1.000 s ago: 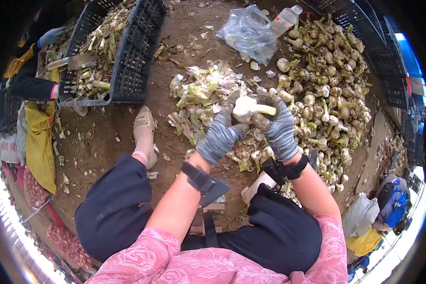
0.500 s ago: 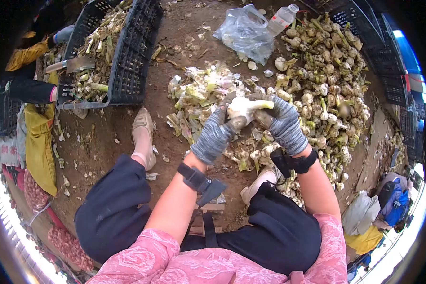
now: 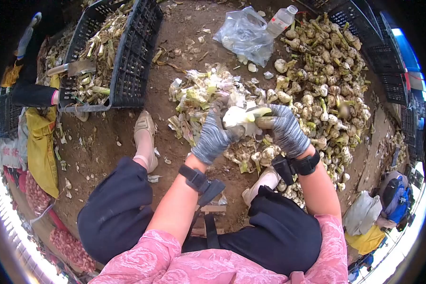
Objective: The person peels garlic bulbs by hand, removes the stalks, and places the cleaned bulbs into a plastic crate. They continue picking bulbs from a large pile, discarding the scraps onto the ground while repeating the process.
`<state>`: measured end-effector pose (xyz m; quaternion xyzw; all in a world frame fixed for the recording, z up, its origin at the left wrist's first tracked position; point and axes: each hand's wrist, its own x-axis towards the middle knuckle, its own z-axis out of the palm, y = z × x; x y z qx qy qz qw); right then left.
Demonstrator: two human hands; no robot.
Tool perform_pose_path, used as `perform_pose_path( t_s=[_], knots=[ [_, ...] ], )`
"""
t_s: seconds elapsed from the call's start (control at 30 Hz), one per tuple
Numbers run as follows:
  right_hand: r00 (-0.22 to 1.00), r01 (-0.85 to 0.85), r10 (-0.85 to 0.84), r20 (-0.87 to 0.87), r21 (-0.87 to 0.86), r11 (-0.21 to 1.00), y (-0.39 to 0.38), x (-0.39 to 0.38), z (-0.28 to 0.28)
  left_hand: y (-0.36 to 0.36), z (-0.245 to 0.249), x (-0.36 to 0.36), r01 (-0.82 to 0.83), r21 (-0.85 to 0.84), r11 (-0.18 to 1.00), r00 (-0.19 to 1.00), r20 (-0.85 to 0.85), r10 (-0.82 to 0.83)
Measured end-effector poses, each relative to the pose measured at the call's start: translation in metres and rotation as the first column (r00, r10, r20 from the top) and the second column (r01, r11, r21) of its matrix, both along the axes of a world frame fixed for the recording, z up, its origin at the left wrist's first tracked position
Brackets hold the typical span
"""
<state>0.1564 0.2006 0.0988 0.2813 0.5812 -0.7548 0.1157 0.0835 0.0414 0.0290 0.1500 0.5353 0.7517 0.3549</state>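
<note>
A white garlic bulb (image 3: 234, 117) with a pale green stem is held over the peelings, its stem pointing right. My left hand (image 3: 215, 135), in a grey knitted glove with dirty fingertips, is closed around the bulb's left side. Gloved the same way, my right hand (image 3: 284, 128) is closed at the stem end, fingers pinched; whether they grip the stem or a strip of skin is hard to see. Beneath and beyond both hands lies a heap of garlic peelings (image 3: 196, 97). A large pile of unpeeled garlic bulbs (image 3: 333, 85) spreads along the right.
At upper left stands a black plastic crate (image 3: 136, 57) of cut stems, a cleaver (image 3: 80, 67) resting over it. A clear plastic bag (image 3: 244, 38) and a bottle (image 3: 283, 21) lie at the top. Another person's sleeve (image 3: 33, 94) shows far left. Black crates (image 3: 390, 61) line the right.
The garlic bulb has tilted and shifted slightly down and left in my hands. The other person's gloved hand at far left has moved up and away from the cleaver.
</note>
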Motion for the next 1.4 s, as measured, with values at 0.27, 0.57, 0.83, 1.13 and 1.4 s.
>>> perform_pose_path(
  t_s=[0.27, 0.57, 0.83, 1.13, 1.4],
  knots=[
    [0.929, 0.359, -0.37, -0.032, -0.176, 0.917, 0.03, 0.003, -0.011, -0.007, 0.001, -0.006, 0.066, 0.373, 0.926, 0.875, 0.425, -0.233],
    [0.98, 0.028, 0.142, -0.14, 0.801, 0.598, 0.007, 0.001, -0.012, -0.01, 0.004, -0.009, -0.057, 0.197, 0.979, 0.923, 0.385, -0.024],
    [0.817, 0.148, 0.516, -0.257, 0.959, 0.243, -0.01, -0.007, 0.005, -0.008, 0.01, -0.005, 0.012, 0.123, 0.992, 0.963, 0.265, -0.044],
    [0.881, 0.176, 0.412, -0.232, 0.97, 0.169, -0.008, -0.013, -0.009, -0.008, 0.009, -0.003, 0.226, 0.282, 0.932, 0.88, 0.35, -0.32],
    [0.903, 0.202, 0.325, -0.283, 0.944, 0.26, 0.005, -0.011, -0.038, 0.001, 0.029, 0.003, 0.186, 0.41, 0.893, 0.917, 0.255, -0.308]
  ],
)
